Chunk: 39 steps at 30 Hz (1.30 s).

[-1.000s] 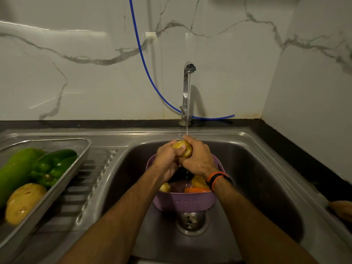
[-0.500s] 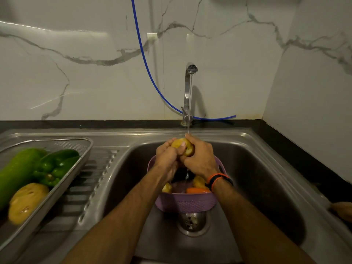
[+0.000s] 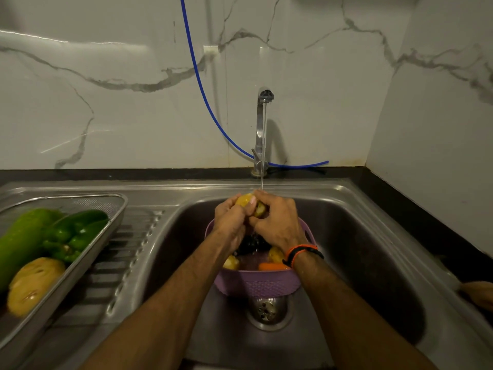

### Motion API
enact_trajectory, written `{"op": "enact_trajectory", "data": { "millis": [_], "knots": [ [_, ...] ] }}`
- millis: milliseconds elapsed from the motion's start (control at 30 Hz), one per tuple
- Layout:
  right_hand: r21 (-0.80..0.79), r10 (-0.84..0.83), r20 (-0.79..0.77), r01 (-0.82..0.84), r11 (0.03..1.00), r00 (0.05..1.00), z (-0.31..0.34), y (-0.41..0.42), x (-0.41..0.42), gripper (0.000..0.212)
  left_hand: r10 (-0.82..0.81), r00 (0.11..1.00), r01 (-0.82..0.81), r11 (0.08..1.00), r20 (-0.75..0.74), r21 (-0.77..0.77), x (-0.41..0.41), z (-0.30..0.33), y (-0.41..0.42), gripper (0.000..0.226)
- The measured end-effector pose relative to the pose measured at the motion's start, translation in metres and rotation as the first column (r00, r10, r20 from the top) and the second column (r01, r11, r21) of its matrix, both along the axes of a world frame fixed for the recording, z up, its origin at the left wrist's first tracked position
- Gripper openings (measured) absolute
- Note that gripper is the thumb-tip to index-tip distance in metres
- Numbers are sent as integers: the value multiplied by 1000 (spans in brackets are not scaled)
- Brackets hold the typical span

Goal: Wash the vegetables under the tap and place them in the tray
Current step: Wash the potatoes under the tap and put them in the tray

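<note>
A yellow potato point(image 3: 244, 201) is gripped between my left hand point(image 3: 230, 219) and my right hand point(image 3: 278, 221), right under the thin stream from the tap point(image 3: 262, 129). Below them stands a purple basket point(image 3: 256, 285) in the sink point(image 3: 360, 249); it holds two more potatoes point(image 3: 231, 262), a carrot point(image 3: 272, 267) and something dark. On the left drainboard a steel mesh tray point(image 3: 88, 252) carries a green gourd point(image 3: 21, 241), a green pepper point(image 3: 74, 233) and a potato point(image 3: 33, 284).
A blue hose point(image 3: 202, 97) runs down the marble wall to behind the tap. The sink drain point(image 3: 266, 311) lies just in front of the basket. A brownish object point(image 3: 478, 293) sits at the right edge on the dark counter.
Both hands have kept rubbing the potato under the water, their fingers shifting over it. The view has moved slightly; nothing else has changed.
</note>
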State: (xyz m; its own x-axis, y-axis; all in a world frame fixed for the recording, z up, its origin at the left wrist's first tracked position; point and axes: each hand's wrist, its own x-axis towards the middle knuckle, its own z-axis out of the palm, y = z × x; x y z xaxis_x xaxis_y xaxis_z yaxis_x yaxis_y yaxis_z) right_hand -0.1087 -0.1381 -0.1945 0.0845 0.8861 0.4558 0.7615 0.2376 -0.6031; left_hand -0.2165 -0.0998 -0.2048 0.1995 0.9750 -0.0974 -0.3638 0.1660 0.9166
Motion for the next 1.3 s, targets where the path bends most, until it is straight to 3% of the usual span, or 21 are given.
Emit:
{"op": "enact_trajectory", "data": {
  "millis": [100,267,433,600,733,933,1100,1300],
  "knots": [
    [-118,38,6,-37,992,999,-2,2,-1,70,-7,1000,7,1000,-11,7,0,1,-2,28],
    [17,-27,65,26,1000,998,-1,0,-1,47,37,999,-37,999,35,-6,1,3,-5,12],
    [-120,40,10,-38,992,999,-3,2,-4,67,37,999,-37,999,36,-14,2,3,-5,16],
    [22,-74,67,73,997,995,-5,1,-10,31,111,990,-105,993,92,-62,4,3,-4,10],
    [-74,-12,-34,9,997,999,-3,1,-10,51,106,992,-102,994,71,-49,3,3,-4,12],
    [8,-130,-15,130,992,991,-7,6,-9,30,134,983,-125,989,127,-80,6,5,-7,12],
    [-42,-51,-124,46,998,991,-6,8,-10,36,101,988,-94,993,119,-70,3,3,-6,22],
    [-20,-69,-295,66,998,953,-7,7,-2,44,61,987,-48,995,147,-88,1,4,-5,27]
  ]
}}
